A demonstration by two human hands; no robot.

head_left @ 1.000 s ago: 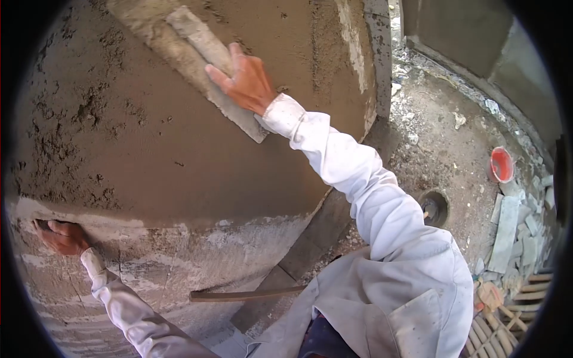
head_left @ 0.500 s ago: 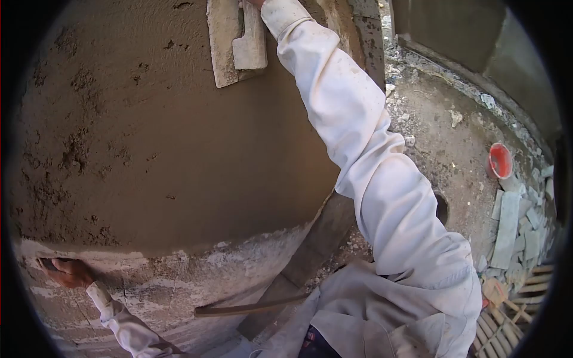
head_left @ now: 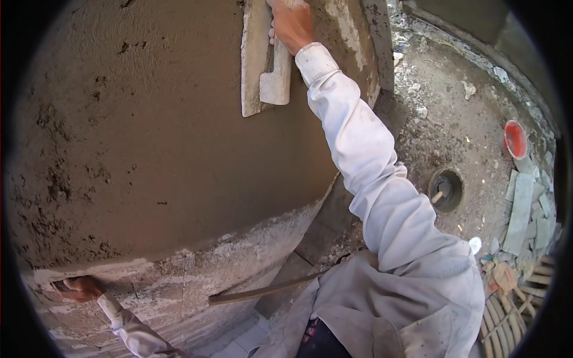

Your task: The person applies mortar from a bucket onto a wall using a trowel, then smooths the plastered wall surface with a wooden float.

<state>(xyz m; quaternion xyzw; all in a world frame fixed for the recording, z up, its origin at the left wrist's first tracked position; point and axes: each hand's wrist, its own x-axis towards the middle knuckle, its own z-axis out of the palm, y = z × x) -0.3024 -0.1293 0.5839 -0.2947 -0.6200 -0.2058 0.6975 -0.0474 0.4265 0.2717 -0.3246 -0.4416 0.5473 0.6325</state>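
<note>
My right hand [head_left: 293, 25] is closed around the handle of a pale, mortar-caked plastering float [head_left: 255, 71] at the top. The float's blade lies against a wall coated in wet brown mortar [head_left: 197, 161], smooth in the middle and rough and pitted at the left. At lower left, my left hand [head_left: 83, 288] is closed beside the pale uncoated strip [head_left: 173, 271] below the mortar. A dark edge shows at its fingers, but what it grips is too unclear to name.
A wooden stick [head_left: 262, 292] juts from the lower wall toward my body. On the rubble-strewn ground at right are a dark round bucket [head_left: 456, 190] holding a wooden-handled tool, a red bucket [head_left: 515, 140], broken slabs [head_left: 519, 215] and wooden slats [head_left: 500, 328].
The float and my right hand have come right and downward in view, showing more of the hand. My view has shifted somewhat, and the dark bucket is now uncovered by my sleeve.
</note>
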